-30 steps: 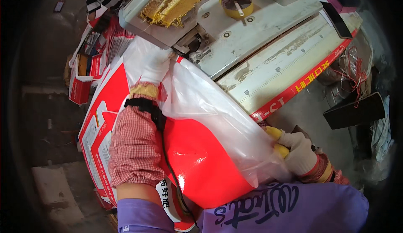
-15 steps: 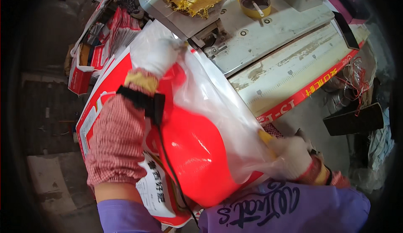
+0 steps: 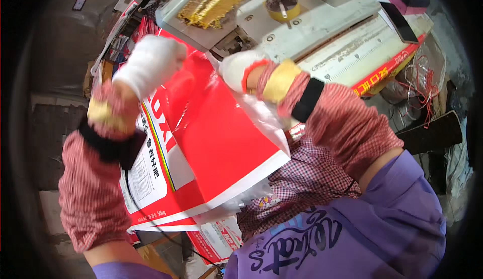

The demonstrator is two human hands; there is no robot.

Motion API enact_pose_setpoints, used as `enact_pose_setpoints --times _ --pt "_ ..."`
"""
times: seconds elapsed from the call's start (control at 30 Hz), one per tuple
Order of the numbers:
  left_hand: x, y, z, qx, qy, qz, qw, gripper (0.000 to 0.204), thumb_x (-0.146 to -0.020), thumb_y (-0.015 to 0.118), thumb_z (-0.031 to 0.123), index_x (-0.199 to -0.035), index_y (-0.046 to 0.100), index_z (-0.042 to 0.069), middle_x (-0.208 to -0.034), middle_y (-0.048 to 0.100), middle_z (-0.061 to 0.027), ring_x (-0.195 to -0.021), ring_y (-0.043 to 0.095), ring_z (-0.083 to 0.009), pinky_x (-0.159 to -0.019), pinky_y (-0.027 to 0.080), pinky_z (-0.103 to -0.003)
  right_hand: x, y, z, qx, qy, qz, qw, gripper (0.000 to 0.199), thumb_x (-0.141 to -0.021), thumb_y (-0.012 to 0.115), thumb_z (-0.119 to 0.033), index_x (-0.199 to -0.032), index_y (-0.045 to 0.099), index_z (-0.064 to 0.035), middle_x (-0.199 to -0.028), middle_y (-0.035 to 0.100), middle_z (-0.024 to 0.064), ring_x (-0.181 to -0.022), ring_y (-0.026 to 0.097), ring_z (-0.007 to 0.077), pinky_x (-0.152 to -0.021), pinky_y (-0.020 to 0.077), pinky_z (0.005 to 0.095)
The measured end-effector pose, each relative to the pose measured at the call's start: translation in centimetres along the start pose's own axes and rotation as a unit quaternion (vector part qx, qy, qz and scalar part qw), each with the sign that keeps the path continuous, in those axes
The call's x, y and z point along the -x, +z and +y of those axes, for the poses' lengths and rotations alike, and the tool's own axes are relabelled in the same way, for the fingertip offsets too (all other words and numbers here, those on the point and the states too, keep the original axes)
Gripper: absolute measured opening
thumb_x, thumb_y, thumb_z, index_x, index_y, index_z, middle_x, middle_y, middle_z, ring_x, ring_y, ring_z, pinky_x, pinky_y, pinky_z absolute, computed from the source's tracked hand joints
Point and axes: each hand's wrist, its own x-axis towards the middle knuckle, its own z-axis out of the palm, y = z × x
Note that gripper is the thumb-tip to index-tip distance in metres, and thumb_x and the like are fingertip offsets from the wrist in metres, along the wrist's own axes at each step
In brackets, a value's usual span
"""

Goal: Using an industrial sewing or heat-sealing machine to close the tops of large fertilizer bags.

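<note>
A large red and white printed sack [image 3: 221, 143] slopes from the sewing machine [image 3: 282, 27] down toward my lap, with a translucent plastic liner [image 3: 259, 115] showing along its right side. My left hand [image 3: 151, 64], in a white glove, is closed at the sack's upper left edge; its fingertips are partly hidden. My right hand [image 3: 241, 70], also gloved, is closed on the sack's upper right edge, close beside the machine's needle area. A dark cord hangs from the black band on my left wrist across the sack.
On the machine bed sits a roll of yellow tape [image 3: 283, 7] with a white stick in it. A yellow sponge-like pad [image 3: 211, 5] covers the machine head. A dark phone [image 3: 399, 22] lies at the right. Folded red-white packages [image 3: 143, 30] stand at the left.
My right hand has come up from the lower right to the machine's edge. My left hand has moved left. The sack now lies flatter, and less of the liner shows.
</note>
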Motion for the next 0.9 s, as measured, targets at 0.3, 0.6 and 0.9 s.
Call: enact_pose_setpoints --times 0.3,0.6,0.9 --pt "1.3 -7.2 14.4 0.061 0.280 -0.272 0.919 0.064 -0.075 0.062 0.046 -0.116 0.045 0.001 -0.080 0.060 -0.0135 -0.067 0.059 -0.0269 -0.056 0.048 -0.034 -0.9 -0.4 2.7 -0.055 -0.123 -0.009 0.991 0.024 -0.070 0.055 -0.022 -0.083 0.065 -0.0034 -0.079 0.061 0.0190 -0.074 0.060 0.0337 -0.064 0.0466 0.0402" --pt "5.3 -9.5 5.9 0.183 0.078 -0.503 0.841 0.039 -0.074 0.064 0.040 -0.092 0.065 0.006 -0.070 0.064 -0.0075 -0.059 0.061 -0.0197 -0.056 0.048 -0.030 -3.1 2.5 3.6 -0.049 -0.149 0.067 0.985 0.025 -0.068 0.057 -0.022 -0.080 0.065 -0.0023 -0.074 0.062 0.0189 -0.068 0.062 0.0331 -0.061 0.0482 0.0400" --pt "11.3 -8.4 18.2 0.094 0.405 -0.225 0.881 0.009 -0.056 0.060 0.018 -0.058 0.061 0.010 -0.057 0.055 -0.0032 -0.054 0.052 -0.0236 -0.050 0.044 -0.033 -4.0 10.1 3.1 -0.530 -0.737 -0.267 0.322 0.028 -0.078 0.055 -0.022 -0.089 0.063 0.0028 -0.091 0.062 0.0177 -0.091 0.059 0.0261 -0.079 0.0462 0.0434"
